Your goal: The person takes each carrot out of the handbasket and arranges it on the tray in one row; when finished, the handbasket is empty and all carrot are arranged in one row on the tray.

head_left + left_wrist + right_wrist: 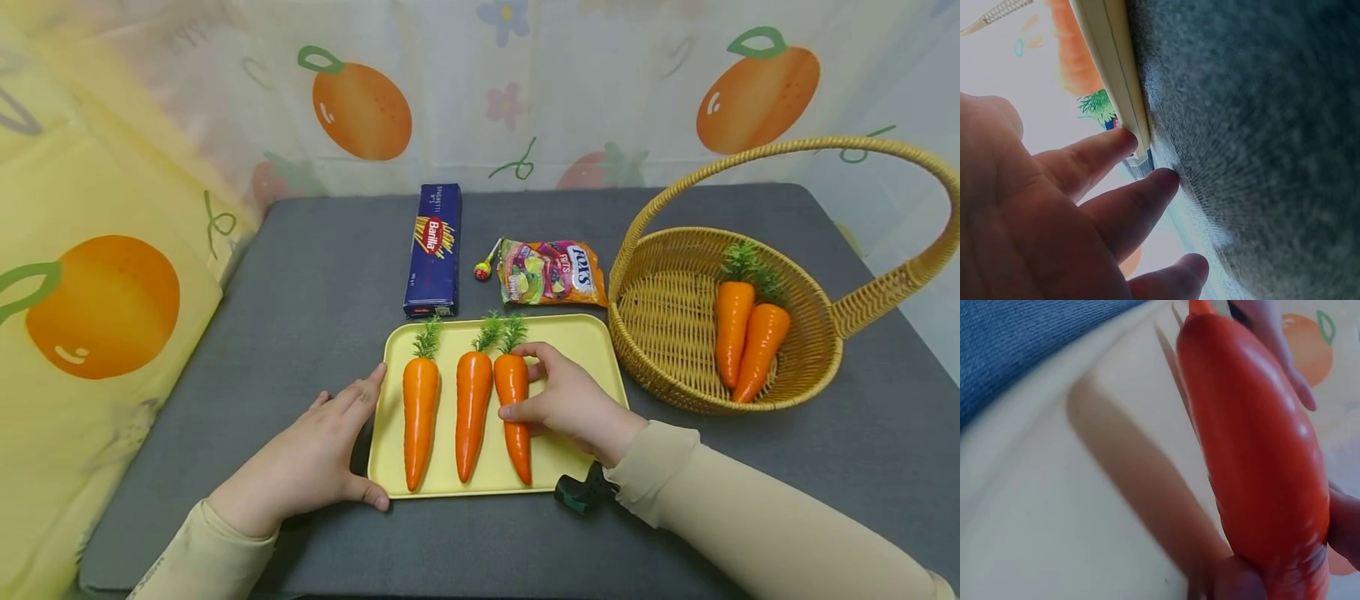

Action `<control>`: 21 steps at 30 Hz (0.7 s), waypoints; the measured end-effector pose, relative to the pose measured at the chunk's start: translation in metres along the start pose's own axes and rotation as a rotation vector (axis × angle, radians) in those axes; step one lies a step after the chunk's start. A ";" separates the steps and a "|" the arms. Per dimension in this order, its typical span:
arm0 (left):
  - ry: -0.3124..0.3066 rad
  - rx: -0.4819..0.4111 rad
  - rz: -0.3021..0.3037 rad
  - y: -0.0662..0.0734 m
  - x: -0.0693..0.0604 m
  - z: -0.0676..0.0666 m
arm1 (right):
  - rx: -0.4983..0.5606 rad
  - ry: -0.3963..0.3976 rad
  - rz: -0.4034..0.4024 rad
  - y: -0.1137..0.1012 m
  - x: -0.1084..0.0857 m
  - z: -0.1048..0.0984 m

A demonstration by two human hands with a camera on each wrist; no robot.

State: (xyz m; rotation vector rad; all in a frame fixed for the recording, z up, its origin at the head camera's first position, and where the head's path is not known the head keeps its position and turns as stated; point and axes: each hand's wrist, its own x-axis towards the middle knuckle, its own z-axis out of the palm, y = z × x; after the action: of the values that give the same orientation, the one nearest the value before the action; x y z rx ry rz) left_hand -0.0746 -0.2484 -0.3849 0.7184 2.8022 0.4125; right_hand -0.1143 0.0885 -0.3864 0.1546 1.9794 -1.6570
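Three orange carrots with green tops lie side by side on a yellow tray (397, 417): one at the left (421, 421), one in the middle (473, 417) and one at the right (517, 450). My right hand (573, 404) grips the right carrot between thumb and fingers; in the right wrist view this carrot (1254, 437) fills much of the picture, its shadow on the tray (1035, 519). At the tray's left edge rests my left hand (307, 462), fingers spread. The left wrist view shows a fingertip of the left hand (1079, 206) touching the tray's rim (1116, 62).
Right of the tray stands a wicker basket (660, 308) with a tall handle, holding two carrots (761, 350). Behind the tray are a blue spaghetti box (433, 250), a lollipop (483, 269) and a candy bag (551, 273). A black object (581, 492) is by the right wrist.
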 end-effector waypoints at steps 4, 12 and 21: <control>0.001 -0.003 0.000 0.000 0.000 0.000 | -0.045 0.005 0.001 -0.001 -0.001 0.000; -0.001 -0.001 -0.007 0.001 0.000 0.000 | -0.117 0.008 0.011 -0.003 -0.005 -0.004; -0.012 -0.001 -0.010 0.001 0.001 -0.001 | -0.083 0.024 0.015 -0.005 -0.012 -0.012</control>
State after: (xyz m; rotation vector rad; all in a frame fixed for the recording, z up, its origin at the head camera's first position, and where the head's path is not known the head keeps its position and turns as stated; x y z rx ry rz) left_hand -0.0748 -0.2472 -0.3833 0.7038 2.7932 0.4071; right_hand -0.1104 0.1017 -0.3758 0.1595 2.0562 -1.5674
